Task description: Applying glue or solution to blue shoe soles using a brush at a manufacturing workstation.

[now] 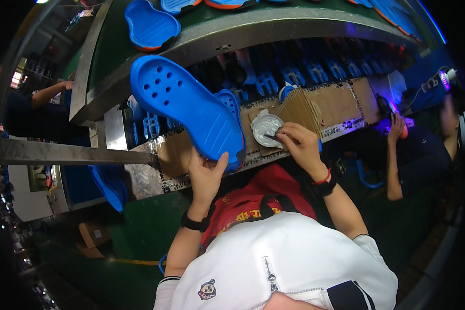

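A: What do I have in my left hand?

B: Your left hand (205, 178) grips the heel end of a blue shoe sole (191, 106), thumb on the near face. The sole tilts up toward the metal rail (217, 39), its round holes at the far end, in front of the bench.

A: And my right?

B: Your right hand (304, 149) pinches a slim dark tool (271, 137) between thumb and fingers, with its tip at the whitish paste (267, 125) in a small round bowl (256, 138).

A: What is the bowl standing on?

B: Flattened cardboard (341, 103), edged with printed tape and spread along the bench. At your left the covering gives way to a scuffed, shiny surface (138, 181). Beyond the rail, a green belt (212, 19) carries more blue soles (152, 26); below it runs a row of blue shoe-shaped pieces (294, 75), too dim to make out fully.

A: And the room around me?

B: The floor (139, 232) is green, with a cardboard box (94, 235) at your lower left. A co-worker in dark clothing (423, 155) is at your right, near a purple-lit power strip (444, 80); another person's arm (51, 94) shows at far left.
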A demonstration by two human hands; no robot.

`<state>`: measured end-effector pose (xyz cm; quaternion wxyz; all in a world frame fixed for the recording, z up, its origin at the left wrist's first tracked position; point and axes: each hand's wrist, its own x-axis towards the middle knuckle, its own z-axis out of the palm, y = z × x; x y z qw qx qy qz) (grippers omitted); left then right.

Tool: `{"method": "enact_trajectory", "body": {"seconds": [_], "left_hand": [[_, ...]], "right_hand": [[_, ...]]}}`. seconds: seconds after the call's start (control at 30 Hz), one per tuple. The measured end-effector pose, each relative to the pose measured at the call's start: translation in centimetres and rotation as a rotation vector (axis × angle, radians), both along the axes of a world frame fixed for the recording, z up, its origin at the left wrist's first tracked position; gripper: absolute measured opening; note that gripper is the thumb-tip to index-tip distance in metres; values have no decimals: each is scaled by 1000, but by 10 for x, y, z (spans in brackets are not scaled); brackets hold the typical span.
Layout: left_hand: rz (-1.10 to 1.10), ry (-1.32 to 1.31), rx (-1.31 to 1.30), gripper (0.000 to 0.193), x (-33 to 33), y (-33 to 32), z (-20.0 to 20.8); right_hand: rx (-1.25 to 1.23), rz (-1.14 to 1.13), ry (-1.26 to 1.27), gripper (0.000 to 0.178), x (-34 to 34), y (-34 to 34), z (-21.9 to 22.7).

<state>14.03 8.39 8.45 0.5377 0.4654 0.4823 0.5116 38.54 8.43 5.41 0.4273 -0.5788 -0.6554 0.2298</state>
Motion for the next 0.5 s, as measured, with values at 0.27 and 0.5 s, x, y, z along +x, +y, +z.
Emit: {"method": "enact_trajectory", "body": {"seconds": [0.27,0.5], "left_hand": [[14,69,56,41,16,3,18],[9,42,37,40,17,0,19]], "right_hand": [[241,154,3,12,-30,-11,51],[299,206,-80,14,-36,-11,53]]}}
